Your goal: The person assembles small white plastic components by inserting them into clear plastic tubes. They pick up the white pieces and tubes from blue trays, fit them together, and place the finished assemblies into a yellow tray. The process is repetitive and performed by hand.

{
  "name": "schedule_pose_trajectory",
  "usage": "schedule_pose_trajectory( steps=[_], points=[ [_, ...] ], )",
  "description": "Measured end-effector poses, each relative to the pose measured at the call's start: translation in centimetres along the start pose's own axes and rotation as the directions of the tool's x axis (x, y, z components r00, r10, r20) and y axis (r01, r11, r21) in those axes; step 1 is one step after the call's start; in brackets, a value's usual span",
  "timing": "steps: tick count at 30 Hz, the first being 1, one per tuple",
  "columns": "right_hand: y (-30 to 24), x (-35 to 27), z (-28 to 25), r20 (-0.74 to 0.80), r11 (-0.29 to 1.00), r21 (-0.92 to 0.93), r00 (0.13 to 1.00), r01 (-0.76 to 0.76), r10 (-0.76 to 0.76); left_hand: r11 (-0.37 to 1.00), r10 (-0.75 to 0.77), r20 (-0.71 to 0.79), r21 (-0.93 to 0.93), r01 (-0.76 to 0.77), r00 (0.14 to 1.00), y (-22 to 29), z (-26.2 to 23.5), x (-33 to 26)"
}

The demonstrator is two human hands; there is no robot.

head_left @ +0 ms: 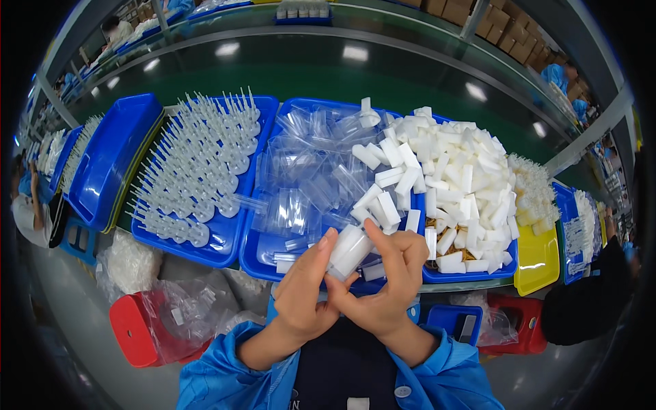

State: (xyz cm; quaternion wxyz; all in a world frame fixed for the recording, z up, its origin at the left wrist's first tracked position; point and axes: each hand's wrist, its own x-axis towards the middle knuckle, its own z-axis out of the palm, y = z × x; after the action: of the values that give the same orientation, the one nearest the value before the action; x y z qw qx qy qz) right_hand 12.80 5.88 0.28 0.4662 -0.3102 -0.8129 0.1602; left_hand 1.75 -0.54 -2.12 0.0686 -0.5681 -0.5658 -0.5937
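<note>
In front of my chest both hands grip a short white cylinder (351,249) that looks sheathed in clear plastic. The fingers of my left hand (304,290) close on its left side, and my right hand (385,283) has a fingertip at its upper end and the thumb low down. Just beyond them is a blue tray (250,256) of clear plastic sleeves (294,208), with several white foam blocks (388,207) strewn over its right part. To the right a second blue tray (471,277) is heaped with more white blocks (465,184).
On the left a blue tray (225,258) carries rows of translucent pointed pieces (198,164), beside stacked blue trays (113,164). A yellow tray (536,266) stands right. Red stools (133,331) and plastic bags (184,321) are below. Beyond the trays runs a dark green conveyor (307,72).
</note>
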Motion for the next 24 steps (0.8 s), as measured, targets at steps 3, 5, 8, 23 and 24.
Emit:
schedule_pose_trajectory(
  steps=[3, 5, 8, 23, 24],
  points=[
    [1.0, 2.1, -0.8, 0.129, 0.975, 0.224, 0.991, 0.014, -0.044, 0.996, -0.087, 0.012, -0.027, 0.087, 0.996, -0.7, -0.9, 0.4],
    [1.7, 3.1, -2.2, 0.181, 0.959, 0.277, 0.983, -0.064, 0.013, 0.977, -0.177, -0.008, -0.122, 0.174, 0.984, -1.2, -2.1, 0.7],
    [4.2, 3.4, -4.2, 0.402, 0.991, 0.049, 0.905, 0.127, -0.136, 0.926, -0.276, -0.033, -0.277, 0.256, 0.961, -2.3, -3.2, 0.6],
    [4.0, 3.6, -3.7, 0.366, 0.994, 0.068, 0.925, 0.083, -0.103, 0.790, -0.330, 0.122, -0.507, 0.345, 0.936, -1.7, -3.6, 1.1],
    [4.2, 3.6, -3.9, 0.305, 0.991, 0.129, 0.950, 0.028, -0.067, 0.798, -0.323, 0.128, -0.496, 0.343, 0.938, -1.6, -3.5, 1.1]
  ],
)
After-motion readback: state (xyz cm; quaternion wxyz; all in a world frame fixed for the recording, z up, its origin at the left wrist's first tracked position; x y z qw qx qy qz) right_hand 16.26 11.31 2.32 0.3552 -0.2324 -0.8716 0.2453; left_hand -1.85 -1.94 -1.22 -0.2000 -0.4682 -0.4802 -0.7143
